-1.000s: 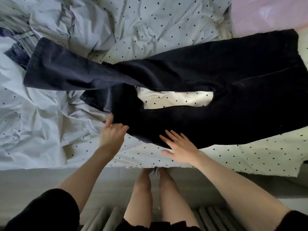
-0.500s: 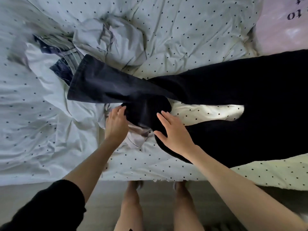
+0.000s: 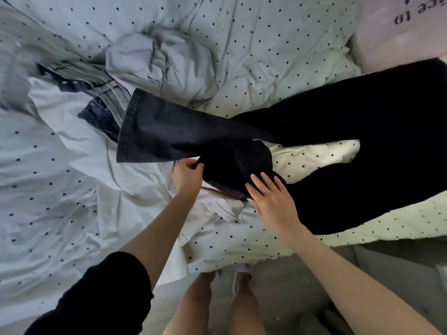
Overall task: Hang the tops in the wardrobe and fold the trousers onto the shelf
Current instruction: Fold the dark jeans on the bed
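Note:
Dark navy trousers (image 3: 350, 141) lie spread across the polka-dot bed, waist toward the right, one leg stretching left to its hem at centre. The nearer leg is folded back on itself in the middle. My left hand (image 3: 187, 176) grips the edge of that folded leg. My right hand (image 3: 271, 199) rests flat with straight fingers on the same leg just to the right. A pair of lighter blue jeans (image 3: 101, 102) lies partly buried under white cloth at the upper left. A white garment (image 3: 217, 206) lies under my hands.
The bed is covered by a rumpled white duvet with dark dots (image 3: 254, 49). A pink pillow with black lettering (image 3: 406, 27) sits at the top right. The bed's near edge runs above my legs (image 3: 217, 305), which stand on a grey floor.
The nearer trouser leg has been drawn up and doubled over toward the middle. Both hands moved up and right with it, and my left hand has closed on its edge.

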`<state>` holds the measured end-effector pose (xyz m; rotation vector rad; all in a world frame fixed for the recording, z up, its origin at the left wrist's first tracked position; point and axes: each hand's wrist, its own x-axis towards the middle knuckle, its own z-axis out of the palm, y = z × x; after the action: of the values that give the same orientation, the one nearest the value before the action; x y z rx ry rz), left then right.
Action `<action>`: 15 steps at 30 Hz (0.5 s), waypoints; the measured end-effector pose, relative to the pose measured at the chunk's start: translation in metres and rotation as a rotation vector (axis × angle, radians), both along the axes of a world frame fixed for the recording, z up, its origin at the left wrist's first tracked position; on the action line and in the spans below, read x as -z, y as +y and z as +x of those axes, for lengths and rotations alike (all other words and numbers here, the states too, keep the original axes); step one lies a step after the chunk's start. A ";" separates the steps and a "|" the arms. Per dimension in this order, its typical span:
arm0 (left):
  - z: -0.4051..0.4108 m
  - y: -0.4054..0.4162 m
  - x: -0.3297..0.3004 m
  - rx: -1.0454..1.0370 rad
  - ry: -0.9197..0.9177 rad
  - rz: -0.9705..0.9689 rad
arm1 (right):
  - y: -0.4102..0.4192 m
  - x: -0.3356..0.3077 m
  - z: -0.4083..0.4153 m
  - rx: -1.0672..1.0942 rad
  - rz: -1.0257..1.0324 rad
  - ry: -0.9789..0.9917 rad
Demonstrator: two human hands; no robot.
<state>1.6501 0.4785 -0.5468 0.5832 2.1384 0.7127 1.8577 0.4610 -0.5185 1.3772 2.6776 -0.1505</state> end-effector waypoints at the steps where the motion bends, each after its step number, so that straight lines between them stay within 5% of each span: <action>1: -0.001 -0.007 -0.009 0.009 0.028 0.052 | -0.006 -0.004 -0.001 0.005 -0.001 -0.017; 4: -0.010 -0.034 -0.034 0.012 0.008 0.154 | -0.024 -0.010 -0.010 0.001 -0.042 -0.015; 9: -0.031 -0.074 -0.064 0.000 -0.372 0.095 | -0.052 -0.008 -0.052 -0.038 -0.167 0.029; 15: -0.047 -0.158 -0.079 -0.010 -0.399 -0.057 | -0.096 -0.004 -0.081 -0.142 -0.261 0.008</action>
<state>1.6035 0.3207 -0.4678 0.3640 1.7847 0.7045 1.7764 0.3648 -0.5150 1.1083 2.6350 -0.4721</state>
